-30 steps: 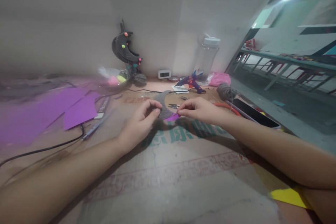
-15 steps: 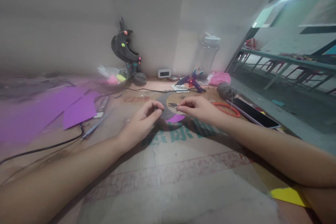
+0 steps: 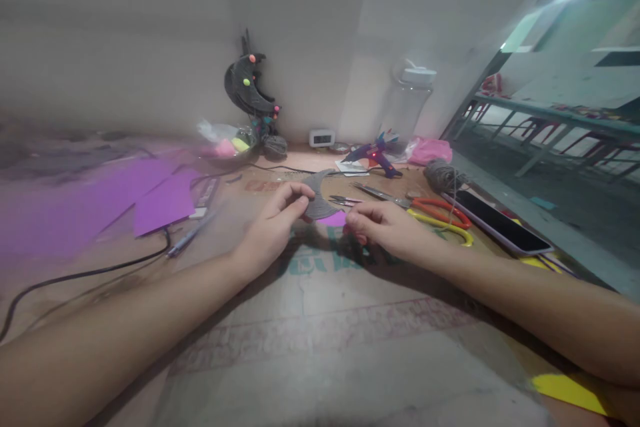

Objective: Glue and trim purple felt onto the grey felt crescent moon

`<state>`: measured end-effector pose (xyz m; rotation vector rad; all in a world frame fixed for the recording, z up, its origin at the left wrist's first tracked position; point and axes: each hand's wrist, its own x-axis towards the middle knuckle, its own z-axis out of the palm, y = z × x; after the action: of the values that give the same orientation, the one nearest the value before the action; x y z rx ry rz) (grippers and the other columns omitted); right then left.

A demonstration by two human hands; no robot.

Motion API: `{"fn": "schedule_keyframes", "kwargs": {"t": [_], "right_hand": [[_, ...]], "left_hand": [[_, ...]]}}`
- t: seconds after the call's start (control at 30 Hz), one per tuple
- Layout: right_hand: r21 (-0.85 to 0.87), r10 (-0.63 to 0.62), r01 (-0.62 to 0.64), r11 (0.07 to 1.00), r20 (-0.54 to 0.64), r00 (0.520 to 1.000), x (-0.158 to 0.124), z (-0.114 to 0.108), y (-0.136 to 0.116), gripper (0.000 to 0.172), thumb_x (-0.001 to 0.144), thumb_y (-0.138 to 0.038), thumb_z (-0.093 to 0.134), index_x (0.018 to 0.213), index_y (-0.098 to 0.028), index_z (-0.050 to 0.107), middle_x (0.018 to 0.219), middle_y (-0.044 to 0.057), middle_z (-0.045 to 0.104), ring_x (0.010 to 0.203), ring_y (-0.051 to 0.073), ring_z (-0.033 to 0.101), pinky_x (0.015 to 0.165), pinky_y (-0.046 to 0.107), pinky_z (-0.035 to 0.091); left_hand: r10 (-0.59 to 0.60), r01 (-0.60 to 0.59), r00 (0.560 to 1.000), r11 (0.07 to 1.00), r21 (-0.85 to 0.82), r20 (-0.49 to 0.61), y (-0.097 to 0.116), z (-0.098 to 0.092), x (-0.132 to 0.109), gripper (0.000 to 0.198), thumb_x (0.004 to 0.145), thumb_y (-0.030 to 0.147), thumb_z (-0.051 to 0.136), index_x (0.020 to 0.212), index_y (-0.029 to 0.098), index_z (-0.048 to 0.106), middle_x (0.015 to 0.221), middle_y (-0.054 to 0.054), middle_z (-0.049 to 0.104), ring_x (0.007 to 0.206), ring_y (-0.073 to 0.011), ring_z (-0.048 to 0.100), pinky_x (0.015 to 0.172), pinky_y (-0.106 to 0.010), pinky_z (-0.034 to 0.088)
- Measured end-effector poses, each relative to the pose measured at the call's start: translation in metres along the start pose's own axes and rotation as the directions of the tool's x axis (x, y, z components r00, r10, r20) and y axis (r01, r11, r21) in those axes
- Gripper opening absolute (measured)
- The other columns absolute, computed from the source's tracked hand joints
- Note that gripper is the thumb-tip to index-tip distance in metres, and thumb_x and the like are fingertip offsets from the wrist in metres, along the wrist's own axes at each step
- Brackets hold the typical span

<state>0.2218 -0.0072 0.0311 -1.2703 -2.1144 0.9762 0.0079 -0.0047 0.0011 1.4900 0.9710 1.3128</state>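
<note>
Between the thumb and fingers of my left hand (image 3: 280, 220) is the left edge of a grey, yarn-covered crescent (image 3: 321, 197). A piece of purple paper (image 3: 333, 219) shows under the crescent's lower end. My right hand (image 3: 385, 227) is closed in a pinch just right of the purple piece; whatever it holds, if anything, is too small to make out. Behind its fingers lie small pointed tweezers (image 3: 345, 200) and scissors (image 3: 383, 195) with orange handles. A yellow handle (image 3: 445, 223) is beside them.
A purple glue gun (image 3: 375, 155) with a red light stands at the back, near a white clock (image 3: 321, 139) and a clear bottle (image 3: 407, 103). Grey yarn (image 3: 443, 175) and a phone (image 3: 495, 220) lie right. Purple sheets (image 3: 163, 200), a pen (image 3: 187, 240) and a black cable are left.
My right hand has moved down and toward me, away from the crescent's inner side. The scissors and yellow handle now show more fully. The view has shifted slightly.
</note>
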Motion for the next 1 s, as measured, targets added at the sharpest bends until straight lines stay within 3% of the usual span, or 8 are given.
{"fn": "schedule_keyframes", "kwargs": {"t": [0.1,0.2,0.33,0.63,0.73,0.9,1.0], "right_hand": [[0.172,0.033,-0.047,0.984,0.079,0.996,-0.001,0.011,0.001,0.027,0.087,-0.043,0.056,0.083,-0.017,0.062,0.056,-0.004,0.055,0.044,0.008,0.043,0.041,0.021,0.031],[0.316,0.019,-0.034,0.948,0.05,0.999,0.001,0.018,0.009,0.029,0.087,-0.044,0.057,0.086,-0.015,0.064,0.055,-0.003,0.058,0.043,0.007,0.042,0.041,0.02,0.029],[0.423,0.033,-0.016,0.906,-0.033,0.999,0.004,0.021,0.016,0.033,0.084,-0.048,0.061,0.088,-0.015,0.065,0.055,-0.003,0.058,0.043,0.007,0.041,0.041,0.02,0.03],[0.319,-0.04,0.039,0.947,-0.003,0.999,0.003,0.021,0.017,0.028,0.09,-0.04,0.056,0.087,-0.014,0.064,0.057,-0.003,0.059,0.045,0.006,0.045,0.042,0.02,0.031],[0.279,-0.038,0.035,0.96,0.003,0.999,0.001,0.02,0.012,0.024,0.09,-0.036,0.055,0.087,-0.015,0.065,0.056,-0.004,0.057,0.046,0.007,0.047,0.043,0.02,0.033],[0.209,-0.017,0.013,0.978,0.018,1.0,-0.001,0.019,0.006,0.027,0.09,-0.035,0.056,0.071,-0.016,0.062,0.057,-0.003,0.057,0.048,0.007,0.049,0.045,0.02,0.036],[0.205,-0.011,0.008,0.979,0.018,1.0,-0.001,0.02,0.006,0.027,0.09,-0.037,0.057,0.076,-0.016,0.064,0.058,-0.003,0.058,0.049,0.008,0.05,0.045,0.02,0.038]], "left_hand": [[0.092,-0.093,0.996,0.993,0.079,0.022,0.0,0.002,-0.002,0.008,0.091,0.026,0.053,0.095,0.022,0.058,0.096,-0.001,0.059,0.084,-0.0148,0.056,0.074,-0.026,0.047],[0.145,-0.147,0.989,0.988,0.054,0.034,-0.001,0.003,-0.002,0.02,0.093,0.029,0.052,0.112,0.023,0.054,0.104,-0.003,0.06,0.088,-0.0152,0.059,0.077,-0.027,0.049],[0.122,-0.123,0.989,0.992,0.01,0.083,-0.001,0.005,-0.004,0.032,0.094,0.031,0.053,0.124,0.022,0.048,0.096,-0.002,0.062,0.081,-0.0145,0.062,0.079,-0.03,0.05],[0.086,-0.098,0.987,0.991,0.087,0.138,-0.002,0.007,-0.008,0.02,0.091,0.028,0.059,0.109,0.02,0.058,0.105,-0.005,0.064,0.096,-0.0173,0.06,0.083,-0.029,0.047],[0.074,-0.087,0.988,0.992,0.09,0.137,-0.002,0.006,-0.008,0.019,0.092,0.03,0.057,0.107,0.019,0.058,0.105,-0.005,0.064,0.095,-0.0175,0.061,0.082,-0.03,0.047],[0.086,-0.103,0.99,0.982,0.157,0.113,-0.001,0.005,-0.009,0.018,0.092,0.03,0.056,0.105,0.019,0.06,0.103,-0.004,0.065,0.094,-0.0177,0.061,0.08,-0.029,0.047],[0.092,-0.11,0.991,0.976,0.19,0.098,-0.001,0.005,-0.009,0.017,0.092,0.029,0.055,0.104,0.019,0.061,0.103,-0.005,0.066,0.093,-0.0179,0.061,0.08,-0.029,0.047]]}}
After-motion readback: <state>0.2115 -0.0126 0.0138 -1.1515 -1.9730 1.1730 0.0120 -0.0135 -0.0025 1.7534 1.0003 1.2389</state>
